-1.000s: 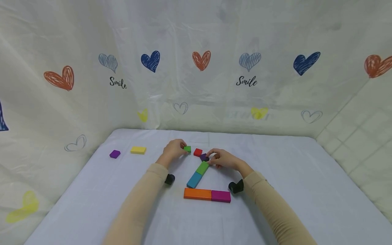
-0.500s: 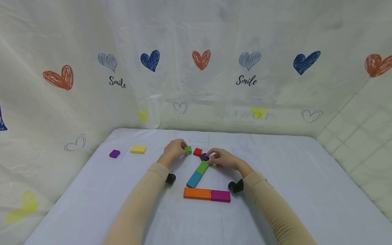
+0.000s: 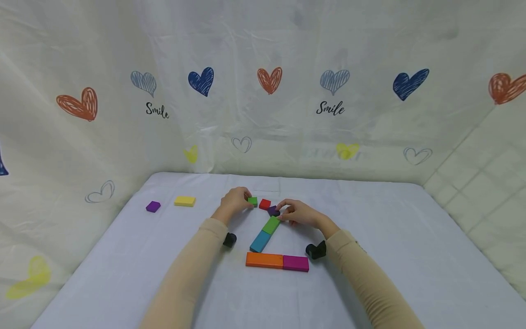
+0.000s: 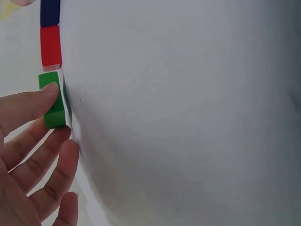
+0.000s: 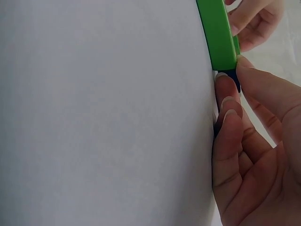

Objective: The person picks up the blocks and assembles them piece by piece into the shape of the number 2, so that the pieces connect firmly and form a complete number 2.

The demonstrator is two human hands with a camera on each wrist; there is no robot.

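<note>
My left hand (image 3: 236,199) pinches a small green block (image 4: 55,99) between thumb and fingers; in the left wrist view the thumb lies on its face. A narrow gap separates it from the red block (image 3: 265,204), which sits against a dark blue block (image 3: 273,211). At that dark blue block, my right hand (image 3: 301,213) holds on with thumb and fingertips, covering part of it. The thumb also comes up to the corner of a longer green block (image 5: 218,35). This green block meets a light blue block (image 3: 260,241) in a slanted row.
An orange block (image 3: 265,260) and a magenta block (image 3: 296,263) lie end to end nearer me. Away to the left are a yellow block (image 3: 185,201) and a purple block (image 3: 153,206). White cloth covers the table (image 3: 107,278), with a printed curtain behind.
My left hand has shifted the small green block slightly right, narrowing its gap to the red block. The right hand stays at the dark blue block.
</note>
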